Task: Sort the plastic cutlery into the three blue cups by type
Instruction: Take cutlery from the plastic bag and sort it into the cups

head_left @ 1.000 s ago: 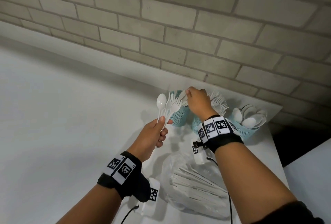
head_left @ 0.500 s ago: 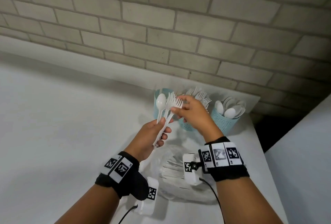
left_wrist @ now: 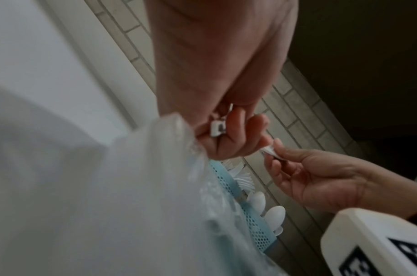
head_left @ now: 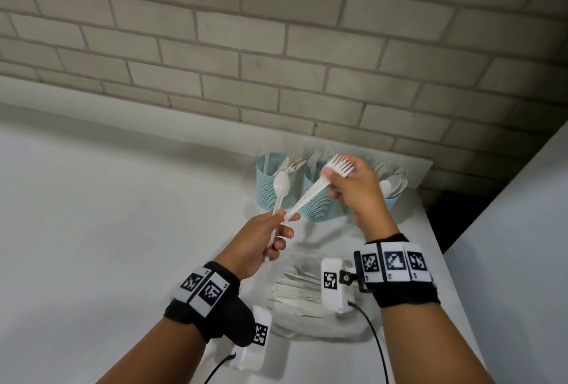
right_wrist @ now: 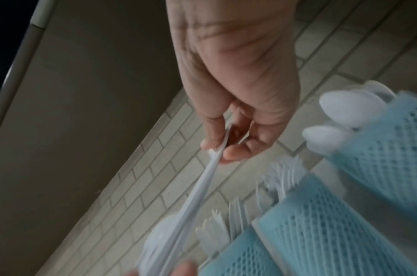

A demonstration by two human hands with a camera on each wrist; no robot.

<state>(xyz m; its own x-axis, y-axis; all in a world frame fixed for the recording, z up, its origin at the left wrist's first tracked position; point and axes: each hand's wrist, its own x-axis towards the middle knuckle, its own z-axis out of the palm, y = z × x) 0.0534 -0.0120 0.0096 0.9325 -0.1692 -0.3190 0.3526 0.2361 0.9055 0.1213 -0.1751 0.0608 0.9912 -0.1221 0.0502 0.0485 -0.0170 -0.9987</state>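
Observation:
Three blue mesh cups stand against the brick wall: the left cup (head_left: pixel 270 187) has knives, the middle cup (head_left: pixel 316 205) forks, the right cup (head_left: pixel 392 199) spoons. My left hand (head_left: pixel 284 220) grips a white spoon (head_left: pixel 280 188) upright by its handle. My right hand (head_left: pixel 335 174) pinches a small bunch of white forks (head_left: pixel 338 165) at their heads, above the middle cup. Their handles slant down-left and the ends touch my left fingertips. In the right wrist view my right hand (right_wrist: pixel 216 149) pinches the forks (right_wrist: pixel 200 188) beside the fork cup (right_wrist: pixel 320 233).
A clear plastic bag (head_left: pixel 307 297) with more white cutlery lies on the white table (head_left: pixel 107 230) between my wrists. The brick wall (head_left: pixel 276 45) is right behind the cups. The table's right edge (head_left: pixel 436 230) runs close to the spoon cup.
My right hand came back from the cups, took the forks' heads out of the bunch in my left hand and drew them right. The spoon stays in my left hand.

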